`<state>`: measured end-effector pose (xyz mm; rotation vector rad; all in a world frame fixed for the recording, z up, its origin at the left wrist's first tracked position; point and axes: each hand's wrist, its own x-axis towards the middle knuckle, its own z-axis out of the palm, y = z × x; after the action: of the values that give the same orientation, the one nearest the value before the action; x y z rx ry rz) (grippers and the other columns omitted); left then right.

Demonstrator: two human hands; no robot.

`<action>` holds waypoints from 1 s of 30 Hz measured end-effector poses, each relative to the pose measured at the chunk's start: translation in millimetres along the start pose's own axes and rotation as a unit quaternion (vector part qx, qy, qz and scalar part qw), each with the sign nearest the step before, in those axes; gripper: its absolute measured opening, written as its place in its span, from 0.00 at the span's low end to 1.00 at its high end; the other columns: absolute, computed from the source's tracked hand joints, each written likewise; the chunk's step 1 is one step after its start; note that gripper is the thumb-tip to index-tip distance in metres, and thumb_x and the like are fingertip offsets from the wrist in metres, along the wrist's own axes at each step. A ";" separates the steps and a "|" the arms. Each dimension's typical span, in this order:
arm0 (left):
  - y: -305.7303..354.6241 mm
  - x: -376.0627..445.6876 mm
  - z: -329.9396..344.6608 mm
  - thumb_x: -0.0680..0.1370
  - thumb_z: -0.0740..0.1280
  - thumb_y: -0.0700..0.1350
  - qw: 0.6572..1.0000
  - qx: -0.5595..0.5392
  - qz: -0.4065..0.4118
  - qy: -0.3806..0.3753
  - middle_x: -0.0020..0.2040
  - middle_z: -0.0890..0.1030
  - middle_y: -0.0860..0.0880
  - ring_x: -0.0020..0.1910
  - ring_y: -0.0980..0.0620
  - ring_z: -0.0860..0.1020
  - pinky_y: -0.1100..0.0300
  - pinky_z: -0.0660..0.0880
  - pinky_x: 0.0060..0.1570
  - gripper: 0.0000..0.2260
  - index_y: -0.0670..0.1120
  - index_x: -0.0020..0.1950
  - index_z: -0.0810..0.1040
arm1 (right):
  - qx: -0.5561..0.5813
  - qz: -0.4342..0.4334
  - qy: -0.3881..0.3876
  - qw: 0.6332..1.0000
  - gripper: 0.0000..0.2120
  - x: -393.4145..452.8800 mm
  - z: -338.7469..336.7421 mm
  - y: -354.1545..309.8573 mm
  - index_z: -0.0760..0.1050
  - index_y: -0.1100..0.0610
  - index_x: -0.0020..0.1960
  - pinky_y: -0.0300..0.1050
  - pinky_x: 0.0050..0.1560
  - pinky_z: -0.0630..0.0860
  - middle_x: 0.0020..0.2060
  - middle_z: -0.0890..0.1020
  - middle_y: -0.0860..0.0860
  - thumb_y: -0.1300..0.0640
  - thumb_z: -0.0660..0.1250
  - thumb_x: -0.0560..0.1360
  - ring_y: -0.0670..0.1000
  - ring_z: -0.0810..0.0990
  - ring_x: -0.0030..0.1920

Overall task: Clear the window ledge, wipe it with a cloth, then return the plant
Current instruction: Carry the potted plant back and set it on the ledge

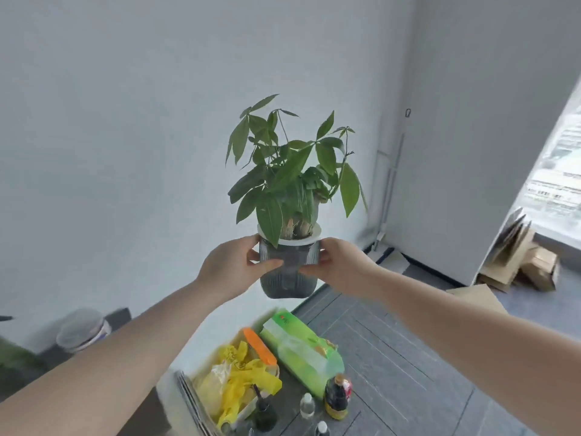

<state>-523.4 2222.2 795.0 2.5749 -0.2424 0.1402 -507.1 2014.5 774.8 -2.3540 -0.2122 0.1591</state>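
Note:
A green leafy plant [289, 171] stands upright in a ribbed grey translucent pot [286, 278] with a white rim. The pot is held in the air in front of a white wall. My left hand [232, 265] grips the pot's left side, thumb across the front. On the pot's right side my right hand [339, 265] grips it with the fingers wrapped round. The window ledge [556, 243] shows at the far right edge below the bright window. No cloth is in view.
On the grey tiled floor below lie a green package [301, 347], a box with yellow bags [235, 376], a dark sauce bottle [338, 398] and small bottles. A white tub [83, 330] stands at the left. Cardboard boxes [528, 259] lean by the window.

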 end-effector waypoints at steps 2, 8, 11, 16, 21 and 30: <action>48.7 16.0 22.2 0.73 0.69 0.60 0.999 -0.020 0.027 0.003 0.43 0.81 0.56 0.44 0.55 0.78 0.59 0.71 0.43 0.15 0.59 0.57 0.77 | 0.014 0.012 0.035 0.999 0.16 -17.9 -45.8 27.7 0.77 0.54 0.53 0.49 0.49 0.80 0.49 0.84 0.49 0.46 0.71 0.72 0.53 0.82 0.49; 196.4 63.1 81.2 0.73 0.70 0.59 0.990 -0.050 0.131 -0.014 0.42 0.80 0.56 0.42 0.55 0.77 0.60 0.71 0.43 0.18 0.55 0.60 0.77 | 0.015 0.050 0.153 0.987 0.14 -78.2 -170.8 103.2 0.77 0.54 0.57 0.47 0.52 0.79 0.50 0.84 0.48 0.49 0.71 0.73 0.51 0.82 0.50; 267.0 84.1 117.2 0.73 0.69 0.60 0.981 -0.049 0.184 -0.048 0.44 0.80 0.55 0.43 0.55 0.76 0.60 0.71 0.43 0.17 0.54 0.58 0.77 | 0.026 0.082 0.208 0.974 0.13 -111.2 -222.1 145.8 0.78 0.54 0.56 0.50 0.53 0.79 0.50 0.84 0.49 0.50 0.70 0.74 0.51 0.82 0.50; 367.6 110.2 181.6 0.74 0.69 0.59 0.955 -0.061 0.268 -0.109 0.45 0.80 0.55 0.43 0.55 0.77 0.62 0.70 0.39 0.13 0.55 0.54 0.76 | 0.047 0.149 0.285 0.946 0.15 -156.1 -283.1 217.7 0.78 0.53 0.57 0.52 0.53 0.80 0.49 0.84 0.48 0.48 0.71 0.72 0.50 0.83 0.49; 473.2 139.3 267.7 0.73 0.69 0.60 0.923 -0.066 0.343 -0.163 0.48 0.82 0.53 0.49 0.52 0.80 0.58 0.75 0.47 0.18 0.53 0.59 0.77 | 0.044 0.217 0.357 0.908 0.13 -196.7 -346.8 302.6 0.78 0.53 0.55 0.52 0.54 0.80 0.49 0.84 0.48 0.50 0.71 0.72 0.49 0.82 0.49; 684.2 211.9 421.3 0.74 0.68 0.59 0.858 -0.101 0.448 -0.229 0.44 0.82 0.56 0.45 0.54 0.80 0.56 0.77 0.47 0.10 0.56 0.50 0.75 | 0.020 0.306 0.456 0.835 0.15 -239.6 -493.0 455.7 0.78 0.54 0.59 0.51 0.57 0.79 0.53 0.84 0.48 0.54 0.71 0.74 0.48 0.82 0.53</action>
<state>-432.1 1396.7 820.1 2.0445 -1.5334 -0.1652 -606.0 1309.8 815.6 -2.1092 0.9976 -0.6493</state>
